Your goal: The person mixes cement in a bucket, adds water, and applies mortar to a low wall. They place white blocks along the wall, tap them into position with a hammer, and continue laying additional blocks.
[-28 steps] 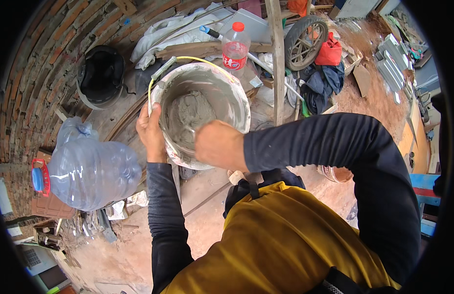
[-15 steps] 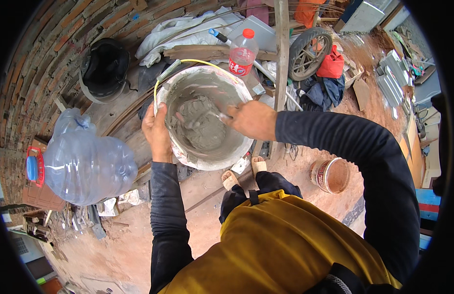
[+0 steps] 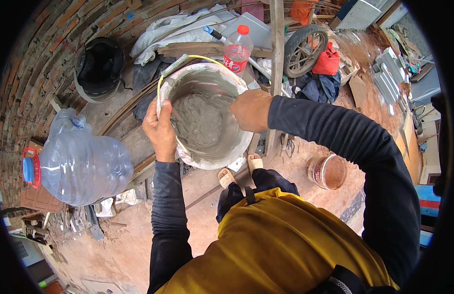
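A bucket (image 3: 239,139) smeared with grey stands tilted in front of me, wet grey mortar (image 3: 200,117) in its lower part. My left hand (image 3: 160,130) grips the bucket's left rim, thumb on the inner side. At the right inner wall, my right hand (image 3: 251,110) is closed in a fist round the handle of a trowel. The trowel's blade is hidden now, behind the hand or in the mortar. A yellow wire handle (image 3: 209,58) with a grey grip arches over the far rim.
Left lies a large clear water jug (image 3: 90,166); beyond it rests a black helmet (image 3: 99,68). A red-capped bottle (image 3: 238,49) stands behind the bucket, beside a wooden post (image 3: 277,49). Farther right are a wheel (image 3: 305,51), a red bag (image 3: 327,60) and a small bucket (image 3: 328,171).
My right hand has turned and shifted slightly within the bucket's right side, and the trowel's metal has gone out of sight. The mortar's surface has been stirred. My left hand keeps its hold.
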`<state>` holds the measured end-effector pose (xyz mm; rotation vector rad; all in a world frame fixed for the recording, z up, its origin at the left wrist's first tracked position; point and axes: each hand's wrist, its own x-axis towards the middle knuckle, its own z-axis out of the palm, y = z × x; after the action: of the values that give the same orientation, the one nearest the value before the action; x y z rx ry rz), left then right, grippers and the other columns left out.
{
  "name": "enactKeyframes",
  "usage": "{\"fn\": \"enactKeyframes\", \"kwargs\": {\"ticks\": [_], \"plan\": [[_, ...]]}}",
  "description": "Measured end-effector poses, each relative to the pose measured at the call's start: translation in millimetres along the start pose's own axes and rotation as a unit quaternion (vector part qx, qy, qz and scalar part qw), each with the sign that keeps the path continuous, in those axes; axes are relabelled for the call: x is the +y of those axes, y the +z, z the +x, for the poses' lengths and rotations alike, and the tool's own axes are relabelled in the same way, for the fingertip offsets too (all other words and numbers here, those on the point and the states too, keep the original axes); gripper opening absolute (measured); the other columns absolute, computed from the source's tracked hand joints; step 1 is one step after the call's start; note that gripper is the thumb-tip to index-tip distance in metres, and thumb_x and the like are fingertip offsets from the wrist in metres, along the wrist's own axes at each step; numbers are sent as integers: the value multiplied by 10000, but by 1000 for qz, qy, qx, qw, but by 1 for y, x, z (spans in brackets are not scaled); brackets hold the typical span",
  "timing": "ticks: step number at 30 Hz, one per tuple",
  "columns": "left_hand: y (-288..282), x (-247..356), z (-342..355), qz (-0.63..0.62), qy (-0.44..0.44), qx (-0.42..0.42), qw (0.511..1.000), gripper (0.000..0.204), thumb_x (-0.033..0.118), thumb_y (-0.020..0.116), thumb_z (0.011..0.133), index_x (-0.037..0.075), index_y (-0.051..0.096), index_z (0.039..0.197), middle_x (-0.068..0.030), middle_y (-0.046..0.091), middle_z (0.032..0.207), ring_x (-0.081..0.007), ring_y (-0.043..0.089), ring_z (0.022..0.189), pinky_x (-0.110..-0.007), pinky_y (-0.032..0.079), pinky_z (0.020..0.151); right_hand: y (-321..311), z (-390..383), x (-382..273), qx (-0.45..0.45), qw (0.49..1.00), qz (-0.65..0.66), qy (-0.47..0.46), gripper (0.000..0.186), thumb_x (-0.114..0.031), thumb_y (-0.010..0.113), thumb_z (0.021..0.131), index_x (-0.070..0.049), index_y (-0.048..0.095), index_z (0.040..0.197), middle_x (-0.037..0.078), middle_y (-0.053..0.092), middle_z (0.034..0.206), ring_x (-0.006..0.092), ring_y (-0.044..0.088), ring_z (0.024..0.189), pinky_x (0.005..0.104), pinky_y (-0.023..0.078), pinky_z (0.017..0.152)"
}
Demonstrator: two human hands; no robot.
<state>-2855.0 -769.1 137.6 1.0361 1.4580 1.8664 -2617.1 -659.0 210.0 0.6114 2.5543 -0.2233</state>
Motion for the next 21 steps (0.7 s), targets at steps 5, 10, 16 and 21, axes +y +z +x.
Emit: {"fn": "enactKeyframes", "kwargs": {"ticks": [5, 10, 16, 21], "plan": [[1, -7, -4, -32, -18, -11, 999, 331, 162, 685, 1041, -54, 707, 1292, -15, 708, 1072, -69, 592, 914, -226, 466, 822, 25, -15, -1, -189, 846, 479, 137, 435, -402, 644, 1038, 10, 727, 1151, 89, 673, 822, 170, 636, 555, 341, 518, 421], [-25, -8, -5, -109, -115, -25, 987, 412, 39, 663, 975, -49, 642, 1377, -100, 729, 1238, -135, 665, 1083, -288, 489, 996, 68, -1, -24, -108, 642, 759, 19, 506, -359, 643, 1052, -67, 613, 1465, 65, 654, 828, 144, 637, 580, 312, 505, 422], [-32, -18, -1, -104, -193, -65, 974, 559, -61, 546, 844, -23, 619, 1396, -119, 716, 1247, -195, 701, 1032, -326, 578, 897, 65, -12, -37, 189, 982, -10, 24, 579, -183, 682, 893, -58, 625, 1455, 177, 714, 1089, 318, 762, 801, 471, 619, 701], [-13, -17, -25, -149, -176, -68, 971, 578, -83, 520, 818, -56, 621, 1386, -125, 718, 1238, -189, 703, 1031, -307, 564, 925, 62, -81, -36, 119, 993, -11, -19, 490, -140, 678, 874, -6, 665, 1345, 204, 719, 1080, 335, 776, 854, 446, 623, 674]]}}
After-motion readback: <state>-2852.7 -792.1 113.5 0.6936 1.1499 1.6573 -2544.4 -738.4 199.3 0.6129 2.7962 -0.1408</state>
